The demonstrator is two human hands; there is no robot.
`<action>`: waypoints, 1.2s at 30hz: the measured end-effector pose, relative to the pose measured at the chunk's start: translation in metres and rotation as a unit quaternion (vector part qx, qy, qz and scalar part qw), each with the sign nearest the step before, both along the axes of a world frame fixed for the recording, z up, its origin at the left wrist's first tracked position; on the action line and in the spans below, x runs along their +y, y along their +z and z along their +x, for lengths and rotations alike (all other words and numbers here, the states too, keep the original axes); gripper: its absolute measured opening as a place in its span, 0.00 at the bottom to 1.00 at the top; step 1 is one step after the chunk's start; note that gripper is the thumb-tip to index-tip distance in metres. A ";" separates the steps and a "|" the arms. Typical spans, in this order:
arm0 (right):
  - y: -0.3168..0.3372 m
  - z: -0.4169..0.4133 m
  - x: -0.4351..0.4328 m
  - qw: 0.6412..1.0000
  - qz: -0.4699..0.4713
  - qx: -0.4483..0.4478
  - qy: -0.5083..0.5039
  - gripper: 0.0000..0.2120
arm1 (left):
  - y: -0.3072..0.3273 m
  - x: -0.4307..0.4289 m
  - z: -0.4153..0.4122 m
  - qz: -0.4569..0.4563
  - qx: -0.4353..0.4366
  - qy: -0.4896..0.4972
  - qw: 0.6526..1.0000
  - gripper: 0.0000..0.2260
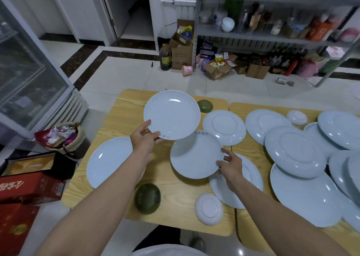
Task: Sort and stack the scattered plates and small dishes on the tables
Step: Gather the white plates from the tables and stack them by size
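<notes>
My left hand (144, 138) grips the near rim of a pale blue plate (172, 114), held above the left wooden table (124, 107). My right hand (230, 166) pinches the right edge of a second pale blue plate (194, 156), lifted over another plate (251, 179) lying beneath it. One more blue plate (108, 161) lies flat at the table's left. An upturned plate (224, 127) lies behind. A dark green bowl (147, 198) and a small white dish (208, 209), both upside down, sit near the front edge. A small green dish (205, 105) sits at the back.
Several blue plates (296, 150) overlap in a heap on the right table (251, 226), with a small white dish (297, 117) behind. A glass-door fridge (25, 70), a full bin (62, 137) and red boxes (29, 187) stand left. Shelving (272, 35) and cartons line the far wall.
</notes>
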State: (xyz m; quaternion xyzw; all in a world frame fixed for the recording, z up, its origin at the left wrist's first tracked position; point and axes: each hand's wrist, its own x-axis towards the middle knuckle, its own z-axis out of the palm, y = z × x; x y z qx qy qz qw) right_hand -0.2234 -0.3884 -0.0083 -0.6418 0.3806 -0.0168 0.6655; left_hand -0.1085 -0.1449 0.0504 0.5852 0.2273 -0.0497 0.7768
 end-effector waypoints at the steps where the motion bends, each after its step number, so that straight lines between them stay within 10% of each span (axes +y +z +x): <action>1: 0.004 -0.001 -0.003 1.000 0.015 -0.012 -0.020 0.29 | 0.003 -0.001 0.000 0.001 -0.005 -0.003 1.000 0.26; 36: 0.081 -0.013 0.041 0.942 0.169 -0.181 -0.225 0.37 | 0.013 0.095 -0.047 -0.061 -0.007 0.034 0.998 0.37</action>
